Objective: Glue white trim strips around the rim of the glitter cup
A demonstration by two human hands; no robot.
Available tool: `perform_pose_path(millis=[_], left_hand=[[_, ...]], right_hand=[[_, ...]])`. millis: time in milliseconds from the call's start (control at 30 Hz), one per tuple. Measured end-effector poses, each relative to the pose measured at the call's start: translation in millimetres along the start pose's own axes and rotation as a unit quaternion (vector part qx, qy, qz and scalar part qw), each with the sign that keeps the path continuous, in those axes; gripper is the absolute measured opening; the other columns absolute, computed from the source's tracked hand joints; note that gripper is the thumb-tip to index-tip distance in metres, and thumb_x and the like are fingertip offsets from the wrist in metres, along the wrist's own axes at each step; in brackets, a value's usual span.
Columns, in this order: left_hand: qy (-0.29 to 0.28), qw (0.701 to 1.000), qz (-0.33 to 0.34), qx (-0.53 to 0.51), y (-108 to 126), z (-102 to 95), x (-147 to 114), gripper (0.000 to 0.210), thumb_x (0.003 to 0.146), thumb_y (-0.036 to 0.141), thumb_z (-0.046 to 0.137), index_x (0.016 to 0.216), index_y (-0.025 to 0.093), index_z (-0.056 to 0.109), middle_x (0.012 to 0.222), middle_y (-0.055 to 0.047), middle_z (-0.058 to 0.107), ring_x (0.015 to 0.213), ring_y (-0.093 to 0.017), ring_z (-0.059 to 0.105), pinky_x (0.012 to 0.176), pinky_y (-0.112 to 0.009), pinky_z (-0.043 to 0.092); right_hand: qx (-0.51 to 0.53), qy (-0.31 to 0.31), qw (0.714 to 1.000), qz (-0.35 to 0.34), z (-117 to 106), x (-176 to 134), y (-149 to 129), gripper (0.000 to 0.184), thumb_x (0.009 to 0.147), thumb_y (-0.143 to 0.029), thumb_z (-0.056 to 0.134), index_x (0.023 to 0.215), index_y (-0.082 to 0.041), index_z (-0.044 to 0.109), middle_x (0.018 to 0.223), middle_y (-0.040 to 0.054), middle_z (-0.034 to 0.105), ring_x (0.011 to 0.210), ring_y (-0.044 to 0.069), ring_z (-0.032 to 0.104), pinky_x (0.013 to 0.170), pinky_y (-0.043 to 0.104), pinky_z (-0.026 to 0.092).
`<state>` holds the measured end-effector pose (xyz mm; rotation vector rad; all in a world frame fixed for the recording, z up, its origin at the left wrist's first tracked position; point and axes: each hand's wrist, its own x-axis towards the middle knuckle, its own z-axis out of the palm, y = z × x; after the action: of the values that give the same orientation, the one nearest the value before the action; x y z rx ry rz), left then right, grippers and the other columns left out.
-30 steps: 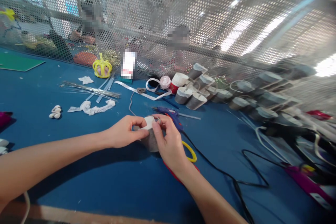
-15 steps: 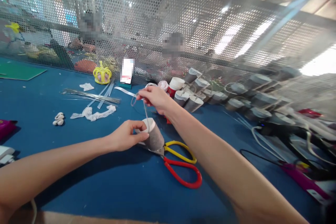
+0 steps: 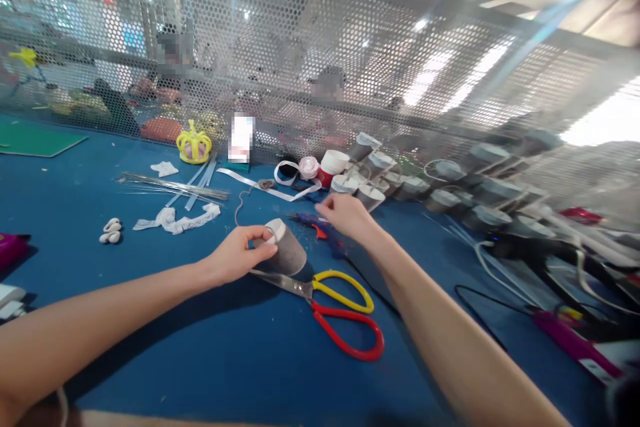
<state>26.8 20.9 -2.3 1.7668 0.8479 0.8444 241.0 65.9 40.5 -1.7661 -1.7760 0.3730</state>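
My left hand (image 3: 245, 252) is closed on the rim of a grey tapered cup (image 3: 289, 252) with a white rim, its fingers reaching into the mouth. The cup tilts a little above the blades of large scissors (image 3: 299, 287), which have one yellow and one red handle. A thin grey cord (image 3: 239, 208) runs from a small bundle (image 3: 266, 183) towards the cup. My right hand (image 3: 345, 213) has curled fingers and is over a blue glue gun (image 3: 326, 227) with an orange trigger. What those fingers hold, if anything, is hidden.
Several grey cups (image 3: 370, 197) are stacked at the right. White ribbon (image 3: 280, 193), a yellow crown-shaped item (image 3: 194, 147), thin wires (image 3: 175, 185), lace (image 3: 180, 219) and a phone (image 3: 241, 138) lie behind my hands. A perforated screen (image 3: 280, 60) borders the table; people are behind it.
My right hand has let go of the cord and moved right and down to the glue gun. The cord now lies slack on the table. The cup has shifted slightly left.
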Motion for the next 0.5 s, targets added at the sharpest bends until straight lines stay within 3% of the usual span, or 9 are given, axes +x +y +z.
perform_pose_path(millis=[100, 200, 400, 500], left_hand=[[0.001, 1.000, 0.003, 0.023, -1.1, 0.5, -0.3, 0.015, 0.072, 0.025, 0.046, 0.064, 0.014, 0.050, 0.063, 0.002, 0.048, 0.063, -0.011, 0.043, 0.062, -0.022, 0.036], [0.003, 0.999, 0.001, 0.038, -2.1, 1.5, -1.1, 0.016, 0.073, 0.027, 0.045, 0.064, 0.014, 0.049, 0.062, 0.002, 0.046, 0.061, -0.011, 0.042, 0.061, -0.022, 0.035], [0.002, 0.999, 0.000, 0.047, -2.1, 0.6, -0.5, 0.017, 0.073, 0.028, 0.045, 0.064, 0.014, 0.048, 0.065, 0.002, 0.047, 0.063, -0.011, 0.043, 0.062, -0.021, 0.035], [0.010, 0.999, 0.007, 0.043, -1.9, -1.2, 1.2, 0.016, 0.073, 0.025, 0.045, 0.064, 0.013, 0.049, 0.066, 0.001, 0.049, 0.066, -0.011, 0.045, 0.065, -0.022, 0.036]], right_hand=[[-0.025, 0.018, 0.999, 0.038, 7.6, -16.5, 37.5, 0.039, 0.054, -0.009, 0.061, 0.032, -0.022, 0.032, 0.034, -0.0066, 0.029, 0.048, 0.014, 0.049, 0.050, 0.028, 0.033], [-0.021, 0.054, 0.996, 0.072, 18.8, -26.8, 53.4, 0.039, 0.047, -0.003, 0.060, 0.034, -0.022, 0.029, 0.036, -0.0082, 0.027, 0.049, 0.014, 0.047, 0.053, 0.030, 0.034], [0.045, 0.116, 0.988, 0.092, 10.8, -38.1, 39.7, 0.020, 0.051, -0.015, 0.061, 0.065, -0.020, 0.047, 0.054, -0.0030, 0.050, 0.056, 0.017, 0.052, 0.053, 0.031, 0.039], [0.174, 0.060, 0.979, 0.091, -4.5, -52.8, 21.5, 0.024, 0.059, -0.026, 0.060, 0.079, -0.017, 0.050, 0.065, 0.0000, 0.058, 0.054, 0.013, 0.053, 0.050, 0.027, 0.041]])
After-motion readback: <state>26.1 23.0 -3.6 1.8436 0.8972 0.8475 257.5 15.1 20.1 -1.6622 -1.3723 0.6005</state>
